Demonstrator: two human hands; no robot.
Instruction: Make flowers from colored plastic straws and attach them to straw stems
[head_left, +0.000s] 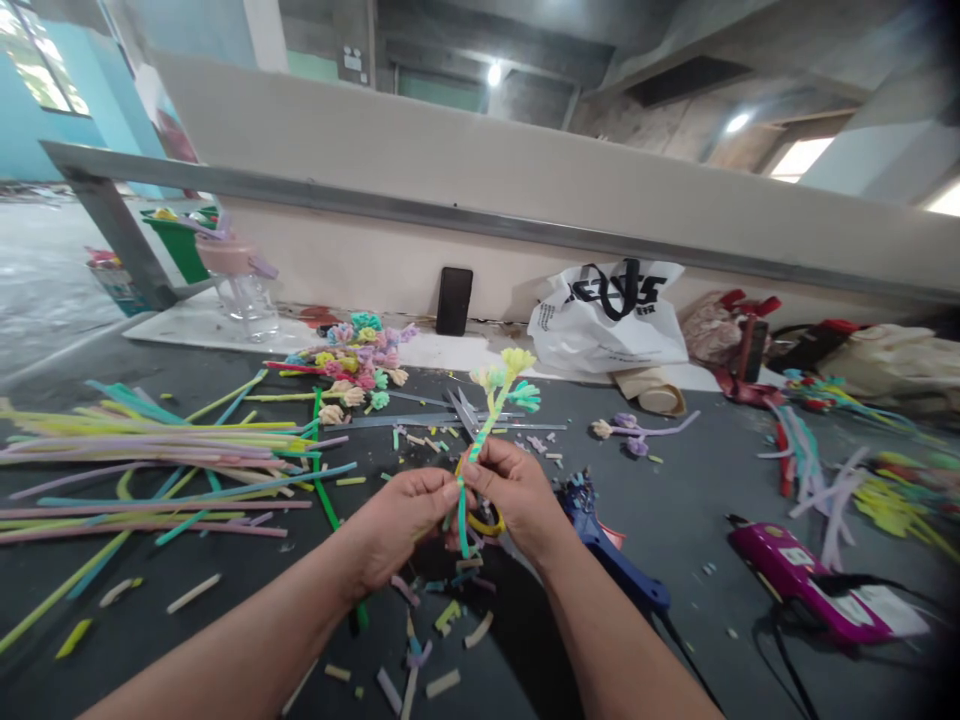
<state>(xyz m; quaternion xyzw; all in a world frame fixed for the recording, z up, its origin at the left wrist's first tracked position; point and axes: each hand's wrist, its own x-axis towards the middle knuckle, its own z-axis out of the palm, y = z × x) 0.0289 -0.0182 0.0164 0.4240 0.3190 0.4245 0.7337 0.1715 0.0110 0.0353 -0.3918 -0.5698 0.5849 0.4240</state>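
Note:
Both hands meet over the middle of the dark table around a small pipe-cleaner flower stem (490, 418). Its top carries yellow, pale and turquoise fuzzy blooms, and its stem is wrapped in yellow and green. My left hand (411, 515) pinches the lower part, where a turquoise end hangs down. My right hand (517, 492) has thumb and fingers closed on the stem just above. Scissors (466, 412) with yellow handles lie behind and beneath the hands, partly hidden by them.
Loose pipe cleaners (157, 440) spread at left, with finished blooms (360, 350) behind. A blue glue gun (619, 570), a magenta device (810, 580) and cords lie right. At the back stand a bottle (241, 290), phone (454, 301) and white bag (607, 320). Cut scraps are scattered.

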